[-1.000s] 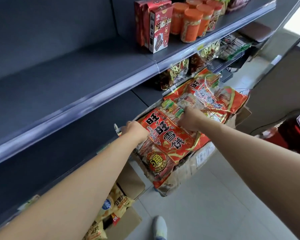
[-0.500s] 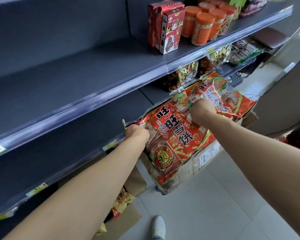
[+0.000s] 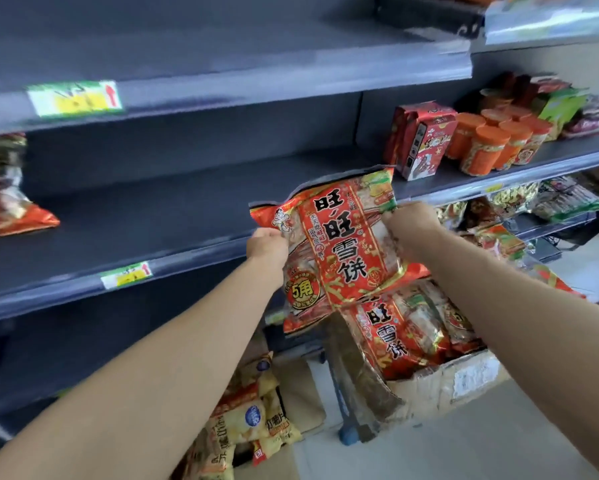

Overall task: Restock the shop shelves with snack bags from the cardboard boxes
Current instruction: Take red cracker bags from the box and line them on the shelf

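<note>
A large red snack bag (image 3: pixel 339 244) with black lettering hangs in the air in front of the middle shelf (image 3: pixel 159 209). My left hand (image 3: pixel 267 245) grips its left edge and my right hand (image 3: pixel 412 226) grips its right edge near the top. Below it, an open cardboard box (image 3: pixel 464 379) holds several more of the same red bags (image 3: pixel 405 327). One matching red bag (image 3: pixel 4 202) stands at the far left of the middle shelf.
Red cartons (image 3: pixel 419 140) and orange-lidded jars (image 3: pixel 492 147) fill the right end of the middle shelf. Packets crowd the lower right shelf (image 3: pixel 547 202). A second box with yellow snack bags (image 3: pixel 249 420) sits on the floor at bottom centre. The top shelf (image 3: pixel 222 84) carries a price tag.
Both hands have lifted the red bag up out of the box to the level of the middle shelf. The view has swung left and up.
</note>
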`<state>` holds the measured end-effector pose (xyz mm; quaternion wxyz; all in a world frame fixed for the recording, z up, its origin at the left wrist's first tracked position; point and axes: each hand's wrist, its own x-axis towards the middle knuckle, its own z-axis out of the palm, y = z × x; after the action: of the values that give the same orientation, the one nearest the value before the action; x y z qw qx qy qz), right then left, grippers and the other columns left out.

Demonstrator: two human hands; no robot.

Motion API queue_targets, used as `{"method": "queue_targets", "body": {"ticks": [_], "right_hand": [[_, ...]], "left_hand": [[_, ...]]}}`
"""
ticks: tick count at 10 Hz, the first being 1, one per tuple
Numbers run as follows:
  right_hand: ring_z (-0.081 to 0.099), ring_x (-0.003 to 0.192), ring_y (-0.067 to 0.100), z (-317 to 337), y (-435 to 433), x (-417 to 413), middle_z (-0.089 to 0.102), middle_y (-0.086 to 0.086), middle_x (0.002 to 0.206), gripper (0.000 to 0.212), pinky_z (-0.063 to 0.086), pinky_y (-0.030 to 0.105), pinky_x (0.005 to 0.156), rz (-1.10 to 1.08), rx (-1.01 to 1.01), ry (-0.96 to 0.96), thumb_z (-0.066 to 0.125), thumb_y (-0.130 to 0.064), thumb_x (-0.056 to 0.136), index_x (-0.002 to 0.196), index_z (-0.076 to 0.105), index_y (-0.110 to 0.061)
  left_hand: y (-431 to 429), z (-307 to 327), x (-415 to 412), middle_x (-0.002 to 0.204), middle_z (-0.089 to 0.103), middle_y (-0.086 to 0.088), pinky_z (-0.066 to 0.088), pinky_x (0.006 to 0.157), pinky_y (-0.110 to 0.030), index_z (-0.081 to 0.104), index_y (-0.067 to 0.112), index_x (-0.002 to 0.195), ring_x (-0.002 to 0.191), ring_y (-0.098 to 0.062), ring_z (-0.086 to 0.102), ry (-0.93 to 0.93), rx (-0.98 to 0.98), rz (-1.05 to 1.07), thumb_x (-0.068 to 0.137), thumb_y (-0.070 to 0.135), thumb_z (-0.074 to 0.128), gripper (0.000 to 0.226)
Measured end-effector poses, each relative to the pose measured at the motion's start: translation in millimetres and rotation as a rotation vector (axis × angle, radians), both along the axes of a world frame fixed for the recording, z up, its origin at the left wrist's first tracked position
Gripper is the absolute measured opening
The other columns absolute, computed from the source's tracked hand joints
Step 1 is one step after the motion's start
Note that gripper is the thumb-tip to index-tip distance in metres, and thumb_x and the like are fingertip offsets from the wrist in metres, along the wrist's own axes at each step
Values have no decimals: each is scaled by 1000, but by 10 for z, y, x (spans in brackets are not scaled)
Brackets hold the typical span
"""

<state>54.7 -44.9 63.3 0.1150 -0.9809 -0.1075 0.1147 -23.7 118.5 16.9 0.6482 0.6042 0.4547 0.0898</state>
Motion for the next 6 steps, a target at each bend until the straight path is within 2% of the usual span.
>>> {"method": "queue_targets", "body": {"ticks": [1,2,3,4,5,6], "right_hand": [[56,116,22,80,680,-199,59,2,118,32,44,27,76,192,107,-48,53,-12,93,124,52,-14],[61,103,24,80,1344,-401,50,-4,80,21,46,20,69,131,411,117,53,-15,94,113,58,-10],[50,62,9,10,2064,-669,43,-6,68,24,39,13,51,42,745,320,51,-14,96,72,50,-21],[47,60,7,-94,2782,-1010,49,-6,70,29,43,20,59,113,781,431,52,-14,94,68,46,-24],[52,65,12,-210,3459,-1309,55,-2,74,26,43,25,62,162,767,490,49,-17,97,72,49,-18],[57,51,5,-247,4032,-1565,59,-2,70,25,44,17,49,123,817,562,50,-14,97,72,53,-15]], "left_hand": [[557,-57,-310,105,66,-9,55,88,-45,59,25,85,96,-29,64,-49,-36,70,88,10,59,15],[1169,-64,-741,108,66,-14,56,85,-44,58,11,113,95,-30,65,-86,-79,230,81,9,67,34],[1773,4,-1162,106,63,-17,57,78,-41,46,1,114,93,-32,66,-128,-85,412,80,5,70,42],[2462,54,-1640,95,60,-17,54,88,-45,49,4,104,90,-32,64,-91,-55,501,84,4,66,26],[3089,67,-2007,81,52,-7,49,75,-31,55,5,89,68,-18,53,-12,-7,520,95,6,49,8],[3800,100,-2362,108,66,-13,44,68,-27,61,2,120,79,-21,59,-53,95,559,96,7,50,27]]}}
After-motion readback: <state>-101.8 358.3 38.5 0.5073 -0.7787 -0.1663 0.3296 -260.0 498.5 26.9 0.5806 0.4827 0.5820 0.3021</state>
